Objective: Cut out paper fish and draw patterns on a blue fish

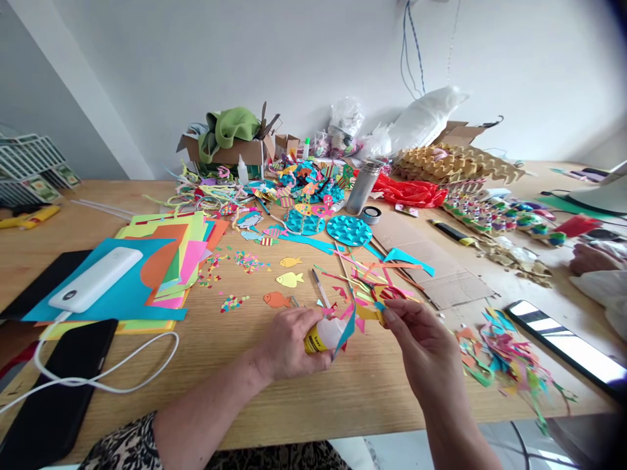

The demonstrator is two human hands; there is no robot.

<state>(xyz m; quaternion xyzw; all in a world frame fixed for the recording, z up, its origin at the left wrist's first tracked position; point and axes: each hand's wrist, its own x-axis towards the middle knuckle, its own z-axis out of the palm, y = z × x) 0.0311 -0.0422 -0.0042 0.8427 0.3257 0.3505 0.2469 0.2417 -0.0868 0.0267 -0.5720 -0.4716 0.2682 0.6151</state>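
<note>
My left hand (pixel 296 341) is wrapped around a white glue bottle (pixel 318 338) with a yellow label, tipped to the right. A blue paper piece (pixel 345 331) stands at the bottle's far end; whether my fingers hold it too is hidden. My right hand (pixel 425 339) pinches a small yellow paper piece (pixel 368 313) with a bit of blue at my fingertips. Behind it lie red-handled scissors (pixel 388 292) among paper strips. Beyond my left hand are an orange paper fish (pixel 277 299), a pale yellow paper fish (pixel 290 280) and a darker yellow paper fish (pixel 290 262). A pen (pixel 319 284) lies nearby.
Coloured paper sheets (pixel 166 261), a white power bank (pixel 96 279) and a black phone (pixel 59 398) lie left. Paper scraps (pixel 514 356) and another phone (pixel 563 343) are right. A metal bottle (pixel 362 189) stands behind. Another person's hand (pixel 595 258) rests at far right.
</note>
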